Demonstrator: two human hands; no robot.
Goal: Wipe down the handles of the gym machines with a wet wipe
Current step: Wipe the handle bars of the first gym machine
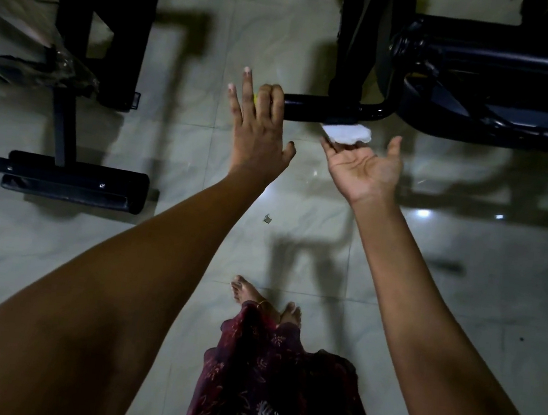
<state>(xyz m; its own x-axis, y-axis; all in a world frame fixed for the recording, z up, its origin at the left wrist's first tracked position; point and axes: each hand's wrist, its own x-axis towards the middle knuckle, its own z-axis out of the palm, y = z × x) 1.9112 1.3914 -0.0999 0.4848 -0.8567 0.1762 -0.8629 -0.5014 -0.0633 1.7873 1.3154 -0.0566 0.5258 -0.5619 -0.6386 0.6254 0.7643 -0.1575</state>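
**A:** What does the head camera see?

**B:** It looks down at a pale tiled floor and at a person's two bare forearms reaching forward. A black tubular handle juts leftward from a dark gym machine at the upper right.

**A:** Where are the hands?

**B:** The left hand is at the free end of the handle, back of the hand up. Two fingers curl over the tube's end, while the other fingers point straight ahead and spread apart, thumb out to the side. A bit of yellow shows between the fingers; what it is cannot be told.

**A:** And the wipe?

**B:** The white wet wipe sits crumpled right under the handle, touching its lower edge. The right hand lies palm up beneath it, fingers loosely extended, with the wipe resting on the fingertips and the thumb raised apart from it.

**A:** Anything else?

**B:** A black frame with a padded foot bar stands at the left. A small scrap lies on the tiles between the arms. Lower down, bare feet show beneath a dark red patterned garment
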